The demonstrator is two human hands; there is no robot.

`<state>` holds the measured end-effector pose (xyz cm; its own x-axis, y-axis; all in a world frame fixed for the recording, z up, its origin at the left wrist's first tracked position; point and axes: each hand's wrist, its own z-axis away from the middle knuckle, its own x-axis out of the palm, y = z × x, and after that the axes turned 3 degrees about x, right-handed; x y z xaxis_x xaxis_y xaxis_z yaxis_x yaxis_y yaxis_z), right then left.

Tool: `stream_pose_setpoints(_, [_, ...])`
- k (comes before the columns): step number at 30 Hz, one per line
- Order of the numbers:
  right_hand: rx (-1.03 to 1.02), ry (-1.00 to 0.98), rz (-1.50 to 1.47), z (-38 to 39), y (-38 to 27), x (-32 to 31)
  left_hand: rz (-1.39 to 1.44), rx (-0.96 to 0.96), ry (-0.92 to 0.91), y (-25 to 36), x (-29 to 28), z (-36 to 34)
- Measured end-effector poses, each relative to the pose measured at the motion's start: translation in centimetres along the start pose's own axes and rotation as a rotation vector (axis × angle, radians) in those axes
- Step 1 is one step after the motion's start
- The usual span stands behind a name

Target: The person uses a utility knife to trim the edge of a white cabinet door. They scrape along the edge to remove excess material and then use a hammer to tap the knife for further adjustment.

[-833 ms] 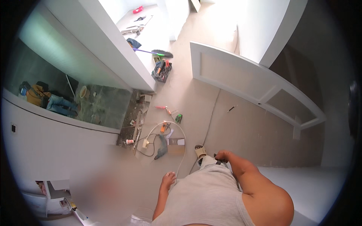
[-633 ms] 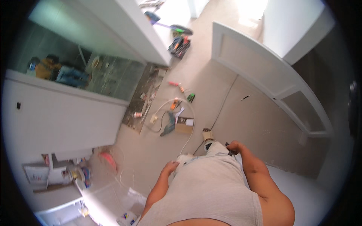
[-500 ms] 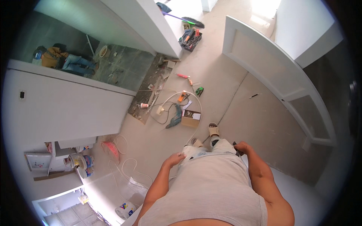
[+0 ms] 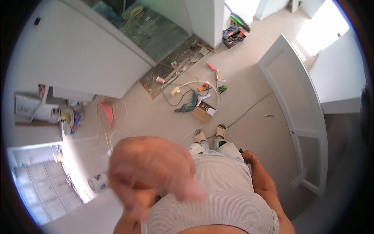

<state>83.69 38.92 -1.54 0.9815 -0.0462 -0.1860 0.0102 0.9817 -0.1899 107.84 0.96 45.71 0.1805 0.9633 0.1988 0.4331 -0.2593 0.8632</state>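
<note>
My left hand (image 4: 152,167) raised, right hand (image 4: 249,157) low, well apart.
I cannot tell the left's grip for blur; the right clasps a dark object (image 4: 241,150) at my hip. Past my sandals (image 4: 200,135), the white cable (image 4: 218,100) looped by the power drill (image 4: 188,104) could trip me if snagged.

A small dark object (image 4: 240,150), mostly covered and unidentifiable, sits just below and right of the frame's centre.

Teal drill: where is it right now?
In the head view, just above the picture's centre: the teal drill lies on the floor, immediately left of the open cardboard box and ahead of the person's sandals.
</note>
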Motion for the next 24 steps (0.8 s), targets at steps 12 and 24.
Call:
stream_pose_setpoints(12, [-0.278, 0.076, 0.408, -2.9, 4.9, 1.4, 0.03, 0.114, -0.071, 2.8, -1.0, 2.5])
stream_pose_setpoints(24, [-0.433, 0.313, -0.067, 0.8, 7.4, 2.7, -0.715, -1.447, 0.321, -28.7, -7.5, 26.9])
